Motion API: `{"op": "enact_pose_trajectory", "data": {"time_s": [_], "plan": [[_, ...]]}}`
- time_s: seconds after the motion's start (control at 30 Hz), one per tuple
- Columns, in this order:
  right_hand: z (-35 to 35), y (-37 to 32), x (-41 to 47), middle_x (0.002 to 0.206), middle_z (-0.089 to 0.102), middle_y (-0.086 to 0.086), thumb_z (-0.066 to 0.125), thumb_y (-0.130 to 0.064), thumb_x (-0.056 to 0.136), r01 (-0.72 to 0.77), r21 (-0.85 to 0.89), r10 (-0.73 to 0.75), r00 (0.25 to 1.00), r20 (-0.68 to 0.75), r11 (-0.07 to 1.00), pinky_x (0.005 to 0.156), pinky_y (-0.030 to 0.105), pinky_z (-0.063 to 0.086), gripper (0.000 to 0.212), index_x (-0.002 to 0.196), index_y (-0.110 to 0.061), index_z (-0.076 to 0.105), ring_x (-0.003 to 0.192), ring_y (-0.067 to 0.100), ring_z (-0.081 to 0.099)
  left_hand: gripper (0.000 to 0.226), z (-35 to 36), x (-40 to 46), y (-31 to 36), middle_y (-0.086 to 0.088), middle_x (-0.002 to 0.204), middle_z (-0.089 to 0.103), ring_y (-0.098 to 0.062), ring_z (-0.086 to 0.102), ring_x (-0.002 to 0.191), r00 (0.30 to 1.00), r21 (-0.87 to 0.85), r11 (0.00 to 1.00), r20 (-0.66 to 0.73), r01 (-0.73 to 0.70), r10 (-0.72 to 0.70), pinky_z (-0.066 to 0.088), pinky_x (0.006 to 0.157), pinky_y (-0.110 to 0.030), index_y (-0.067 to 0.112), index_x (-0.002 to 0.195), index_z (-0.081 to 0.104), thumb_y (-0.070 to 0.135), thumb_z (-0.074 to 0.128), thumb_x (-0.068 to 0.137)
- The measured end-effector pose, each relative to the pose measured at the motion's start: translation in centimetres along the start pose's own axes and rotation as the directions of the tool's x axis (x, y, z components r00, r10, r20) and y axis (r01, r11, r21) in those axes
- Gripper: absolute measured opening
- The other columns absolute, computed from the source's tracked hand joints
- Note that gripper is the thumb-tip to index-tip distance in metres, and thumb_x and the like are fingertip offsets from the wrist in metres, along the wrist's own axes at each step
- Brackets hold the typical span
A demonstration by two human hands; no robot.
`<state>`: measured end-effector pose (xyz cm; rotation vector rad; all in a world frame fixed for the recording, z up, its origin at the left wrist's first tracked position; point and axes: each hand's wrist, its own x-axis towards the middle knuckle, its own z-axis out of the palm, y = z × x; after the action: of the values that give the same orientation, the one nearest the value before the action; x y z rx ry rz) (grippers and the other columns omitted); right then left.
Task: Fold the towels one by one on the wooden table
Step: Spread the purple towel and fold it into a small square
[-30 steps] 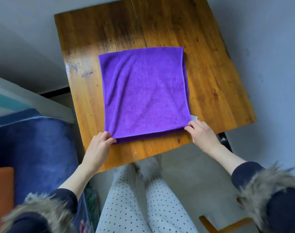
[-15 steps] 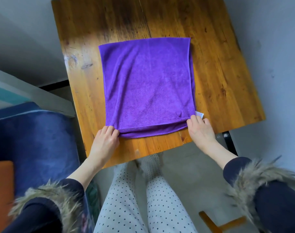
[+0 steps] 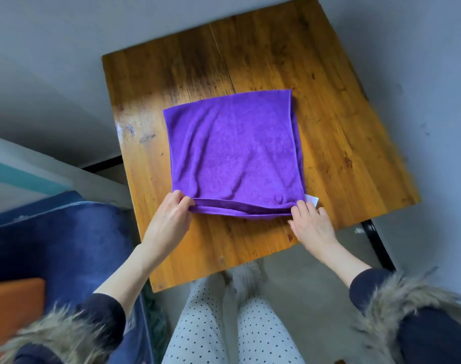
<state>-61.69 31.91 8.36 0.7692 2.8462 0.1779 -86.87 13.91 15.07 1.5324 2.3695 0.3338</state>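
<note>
A pale grey floor (image 3: 53, 74) surrounds the furniture, smooth and evenly lit by soft daylight, with a bright glare patch on the varnished wood at the left. To the left stands a deep blue upholstered seat (image 3: 61, 245) (velvety in look), with an orange cushion (image 3: 14, 303) at its near edge. Behind it runs a white ledge with a teal stripe (image 3: 21, 177). At the right, 1 black metal leg (image 3: 376, 243) angles down to the floor.
</note>
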Motion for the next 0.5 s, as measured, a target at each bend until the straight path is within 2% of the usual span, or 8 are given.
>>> {"op": "enact_pose_trajectory", "data": {"time_s": [0.1,0.2,0.37,0.43,0.5], "plan": [[-0.1,0.6,0.6,0.068,0.06,0.011,0.073,0.006,0.058,-0.032,0.088,0.04,0.995,-0.092,0.996,0.046,0.032,0.046,0.019,0.07,-0.005,0.063,0.062,0.028,0.062,0.009,-0.3,1.3,0.0,-0.022,0.081,0.054,-0.035,0.049,0.072,0.999,0.056,0.998,0.002,0.039,-0.039,0.044,0.063,-0.051,-0.006,0.081,0.059,-0.009,0.051,0.081],[-0.9,2.0,0.8,0.068,0.059,0.015,0.071,0.017,0.057,-0.04,0.236,0.067,0.992,-0.106,0.971,0.048,0.033,0.048,0.022,0.071,0.001,0.064,0.06,0.031,0.06,0.012,-0.6,1.8,-0.4,-0.021,0.084,0.052,-0.034,0.047,0.071,0.999,0.077,0.996,0.029,0.034,-0.036,0.043,0.062,-0.048,-0.006,0.086,0.059,-0.013,0.05,0.08],[-5.0,5.0,1.6,0.072,0.062,0.015,0.073,0.002,0.073,-0.122,0.415,0.18,0.978,-0.103,0.901,0.057,0.039,0.051,0.009,0.078,0.0,0.066,0.066,0.034,0.062,0.012,-2.2,1.5,-1.3,-0.017,0.087,0.052,-0.031,0.048,0.077,0.999,0.047,0.999,0.037,0.019,-0.02,0.043,0.067,-0.04,-0.003,0.092,0.061,-0.006,0.05,0.087],[-7.2,6.0,2.8,0.079,0.063,0.014,0.066,-0.002,0.081,-0.11,0.445,0.188,0.973,-0.135,0.889,0.063,0.037,0.05,0.002,0.083,-0.002,0.065,0.073,0.033,0.062,0.012,-4.1,2.1,-1.7,-0.019,0.087,0.053,-0.034,0.051,0.081,1.0,-0.019,0.999,-0.002,0.028,-0.028,0.044,0.07,-0.04,-0.005,0.093,0.064,-0.004,0.054,0.087],[-9.6,6.8,4.2,0.088,0.063,0.011,0.057,-0.008,0.088,-0.111,0.51,0.205,0.97,-0.133,0.853,0.066,0.031,0.045,0.007,0.088,-0.005,0.063,0.081,0.028,0.06,0.01,-6.6,3.3,-2.3,-0.022,0.087,0.057,-0.038,0.055,0.081,0.997,-0.065,0.997,-0.063,0.038,-0.042,0.045,0.071,-0.042,-0.007,0.091,0.066,-0.006,0.059,0.084]]}}
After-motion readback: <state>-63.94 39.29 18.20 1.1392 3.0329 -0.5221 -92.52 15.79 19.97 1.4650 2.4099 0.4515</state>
